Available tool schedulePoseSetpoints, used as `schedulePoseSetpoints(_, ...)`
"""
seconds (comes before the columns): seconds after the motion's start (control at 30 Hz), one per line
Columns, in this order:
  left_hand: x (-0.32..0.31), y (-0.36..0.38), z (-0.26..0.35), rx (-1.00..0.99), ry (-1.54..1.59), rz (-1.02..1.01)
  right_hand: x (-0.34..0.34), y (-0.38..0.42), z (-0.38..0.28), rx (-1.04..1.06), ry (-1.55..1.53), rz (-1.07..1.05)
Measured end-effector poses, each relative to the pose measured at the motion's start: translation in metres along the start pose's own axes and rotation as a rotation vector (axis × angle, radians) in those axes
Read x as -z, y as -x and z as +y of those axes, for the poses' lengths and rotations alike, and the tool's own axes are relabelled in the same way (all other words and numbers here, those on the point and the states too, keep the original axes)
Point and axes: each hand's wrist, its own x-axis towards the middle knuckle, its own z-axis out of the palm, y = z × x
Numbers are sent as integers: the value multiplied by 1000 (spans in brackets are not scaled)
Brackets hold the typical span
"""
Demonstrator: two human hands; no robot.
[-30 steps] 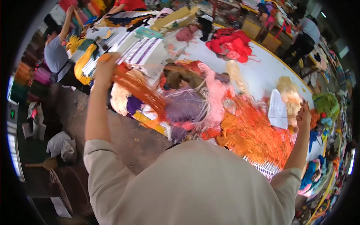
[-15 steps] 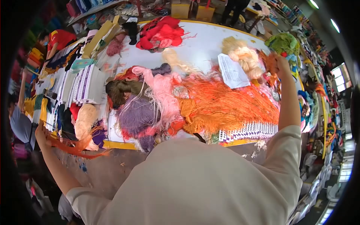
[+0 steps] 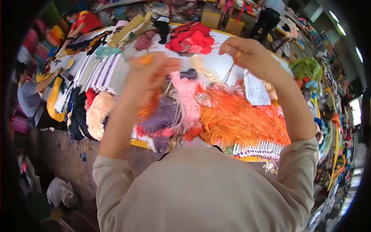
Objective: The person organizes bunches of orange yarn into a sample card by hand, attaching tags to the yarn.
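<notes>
My left hand, smeared by motion, is raised over the left part of the table. A bundle of orange thread is in it, showing above the fingers and hanging below. Farther right, my right hand is closed in a pinch on a few thin strands of thread that run down from the fingertips. Beneath the hands lie a large spread of loose orange thread, a pink skein and a purple bundle. A printed paper sheet rests on the heap below my right hand.
Red skeins lie at the table's far side, green yarn at the right. White-and-purple cards and a peach skein are on the left. People are at the far left, left edge and back.
My left hand has swung up and inward from the far left with the orange thread. My right hand has come inward from the right side. The view has shifted slightly.
</notes>
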Motion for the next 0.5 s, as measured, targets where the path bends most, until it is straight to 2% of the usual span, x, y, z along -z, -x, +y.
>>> schedulePoseSetpoints(0.07, -38, -5, -19, 23, -9, -101, -24, -13, -26, 197, 181, 11)
schedulePoseSetpoints(0.13, -50, -6, -32, 153, -25, -196, -32, -25, -37, 164, 194, 52)
schedulePoseSetpoints(0.17, -55, -3, -38, 128, 22, -249, -36, -36, -19, 333, 132, 185)
schedulePoseSetpoints(0.23, -53, 8, -33, 175, -22, -217, -16, -45, -2, 74, -98, 221)
schedulePoseSetpoints(0.27, -49, 12, -30, 220, -62, -175, -9, -57, 37, 135, -264, 350)
schedulePoseSetpoints(0.33, -35, 18, -23, 225, -73, -134, 19, -52, 60, -257, -438, 497)
schedulePoseSetpoints(0.37, -26, 22, -20, 237, -112, -173, 37, -51, 97, -381, -726, 511)
schedulePoseSetpoints(0.43, -16, 29, -12, 244, -159, -196, 49, -46, 162, -523, -1141, 693)
schedulePoseSetpoints(0.47, -13, 32, -7, 263, -131, -210, 53, -38, 208, -581, -984, 697)
schedulePoseSetpoints(0.5, -11, 35, -3, 280, -103, -223, 42, -30, 272, -415, -51, 567)
